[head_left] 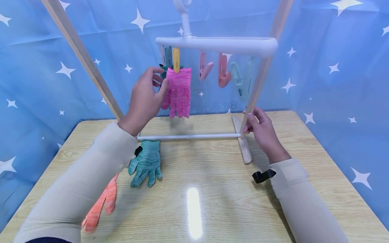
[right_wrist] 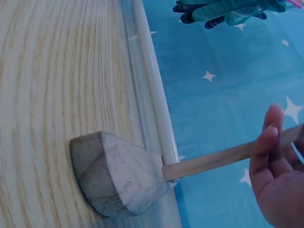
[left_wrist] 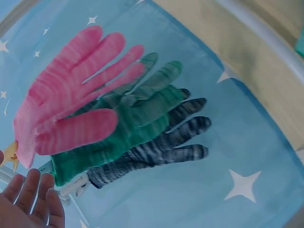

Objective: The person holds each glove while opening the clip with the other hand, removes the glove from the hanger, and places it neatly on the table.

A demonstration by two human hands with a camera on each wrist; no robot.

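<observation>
Three gloves hang from the hanger point(head_left: 217, 45) — teal glove point(head_left: 146, 163) and orange glove point(head_left: 101, 203) lie below. Left hand point(head_left: 145, 98) relaxed beside the pink glove point(head_left: 178, 91); right hand point(head_left: 261, 130) grasps the post point(head_left: 253, 96).

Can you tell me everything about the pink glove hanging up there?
The pink glove is knitted, streaky bright pink with paler stripes. It hangs cuff up and fingers down from a yellow clip on the white hanger bar. A green glove and a dark grey glove hang behind it. The left hand is close beside it at its edge.
</observation>
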